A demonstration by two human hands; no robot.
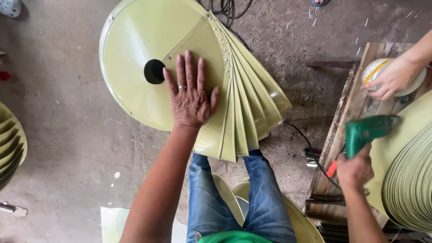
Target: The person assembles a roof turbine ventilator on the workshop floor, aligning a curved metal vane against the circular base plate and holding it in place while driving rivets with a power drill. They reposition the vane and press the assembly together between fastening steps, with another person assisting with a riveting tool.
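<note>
- Head view, looking straight down: the left hand [191, 96] lies flat and open, fingers spread, palm pressed on a pale yellow-green metal disc [135, 58] in the upper middle of the frame.
- A ring shows on one finger of that hand.
- A round dark hole [154, 71] sits in the disc just left of the fingertips.
- Curved blades [252, 103] of the same colour fan out along the disc's right edge, overlapping one another and fixed by a row of small rivets; the lower ends reach down to the person's knees.
- At the right of the frame, the right hand [355, 171] is closed around the grip of a green power drill [366, 130], whose body points toward the upper right.
- Its black cord [310, 150] runs left across the concrete floor [67, 135].
- Below the drill is a worn wooden bench [355, 90], and on it, at the right edge, a stack of yellow-green curved sheets [407, 180].
- In the upper right corner another person's hand [396, 78] rests on a round tin [375, 69] standing on the bench.
- Blue jeans [234, 193] fill the lower middle, with more yellow-green parts beneath the legs.
- More ribbed yellow-green pieces [11, 144] lie at the left edge.
</note>
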